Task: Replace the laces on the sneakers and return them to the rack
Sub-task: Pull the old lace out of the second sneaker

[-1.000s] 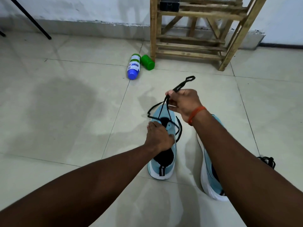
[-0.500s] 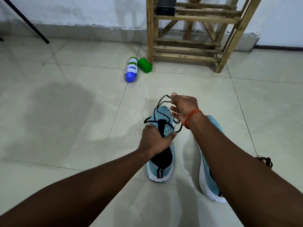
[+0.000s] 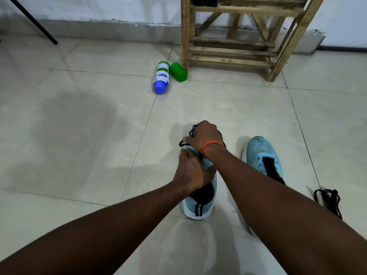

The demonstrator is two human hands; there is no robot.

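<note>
A black pole is cut off at the top left corner. A bottle and a green cup lie by the rack, whose top is cropped. The left hand clenches the near sneaker, covering its tongue. The right hand grasps the black lace over the toe, mostly hiding it. The second sneaker lies right; another lace is bunched near the right edge.

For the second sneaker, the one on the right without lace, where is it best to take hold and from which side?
Probably at the heel collar of the unlaced sneaker, coming from above and behind: it stands upright, toe toward the rack, its opening facing up. The right forearm hides the heel itself.
</note>
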